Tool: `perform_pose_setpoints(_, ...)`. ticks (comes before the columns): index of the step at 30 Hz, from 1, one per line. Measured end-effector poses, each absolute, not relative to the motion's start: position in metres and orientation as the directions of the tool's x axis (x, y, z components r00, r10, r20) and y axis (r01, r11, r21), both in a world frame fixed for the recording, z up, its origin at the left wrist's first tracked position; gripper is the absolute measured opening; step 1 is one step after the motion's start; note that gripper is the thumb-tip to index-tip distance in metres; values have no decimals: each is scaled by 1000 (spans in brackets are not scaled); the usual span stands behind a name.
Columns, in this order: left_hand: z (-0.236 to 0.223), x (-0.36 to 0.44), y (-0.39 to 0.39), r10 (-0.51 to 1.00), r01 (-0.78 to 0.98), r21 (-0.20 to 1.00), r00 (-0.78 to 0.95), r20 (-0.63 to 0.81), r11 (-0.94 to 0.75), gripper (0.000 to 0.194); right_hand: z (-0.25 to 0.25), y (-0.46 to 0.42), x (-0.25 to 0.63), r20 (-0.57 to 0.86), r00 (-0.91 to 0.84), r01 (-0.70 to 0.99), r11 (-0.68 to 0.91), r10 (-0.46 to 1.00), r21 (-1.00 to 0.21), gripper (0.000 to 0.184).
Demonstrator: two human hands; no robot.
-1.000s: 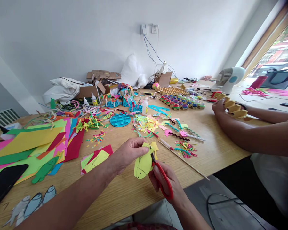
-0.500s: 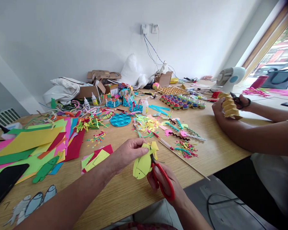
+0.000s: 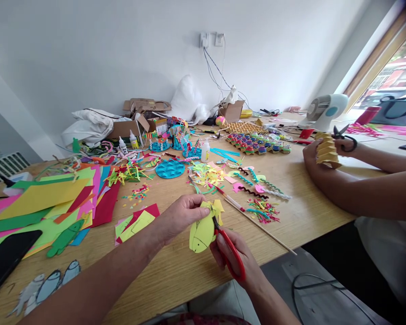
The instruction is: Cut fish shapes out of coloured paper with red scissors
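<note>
Between the thumb and fingers of my left hand (image 3: pixel 186 214) is a yellow paper fish (image 3: pixel 200 234), its drawn head pointing down toward me. My right hand (image 3: pixel 238 257) grips red-handled scissors (image 3: pixel 236 259), whose dark blades touch the fish's right edge near the tail. A loose yellow offcut (image 3: pixel 219 207) hangs or lies just behind the blades; I cannot tell if it is still joined. Left of my forearm lie a green paper fish (image 3: pixel 66 239), several pale blue-grey paper fish (image 3: pixel 49 285) and a small pile of coloured paper (image 3: pixel 138 225).
A thin wooden stick (image 3: pixel 260 225) lies right of my hands, beside twisted pipe cleaners (image 3: pixel 253 193) and paper scraps (image 3: pixel 206 175). Coloured sheets (image 3: pixel 37 203) and a black phone (image 3: pixel 10 257) cover the left. At right, a co-worker's hands hold dark scissors (image 3: pixel 341 133) and an egg-carton piece (image 3: pixel 326 151).
My hands stay nearly in place; the paper fish has shifted slightly right. The co-worker's scissors have come away from the carton piece, blades now raised and apart.
</note>
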State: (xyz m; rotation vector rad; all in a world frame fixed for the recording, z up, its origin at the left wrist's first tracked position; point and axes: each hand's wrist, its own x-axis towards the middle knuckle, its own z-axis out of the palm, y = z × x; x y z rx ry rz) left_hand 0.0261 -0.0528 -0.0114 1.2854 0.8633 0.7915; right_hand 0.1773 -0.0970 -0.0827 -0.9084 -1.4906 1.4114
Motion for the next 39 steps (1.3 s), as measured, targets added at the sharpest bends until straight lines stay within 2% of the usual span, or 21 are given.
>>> perform_pose_setpoints(9, -13, 27, -55, 876, -86, 987, 475, -82, 139, 22, -85, -97, 177, 109, -349, -82, 86, 931, -993, 45)
perform_pose_setpoints(19, -14, 23, -52, 866, -84, 982, 489, -105, 167, 20, -86, -96, 176, 111, -360, -77, 89, 926, -993, 46)
perform_pose_setpoints(29, -11, 18, -50, 822, -45, 978, 550, -148, 206, 19, -85, -98, 178, 79, -373, -33, 72, 924, -997, 47)
perform_pose_setpoints(39, -11, 12, -45, 789, 13, 984, 595, -149, 176, 19, -84, -98, 180, 64, -397, 4, 71, 916, -997, 47)
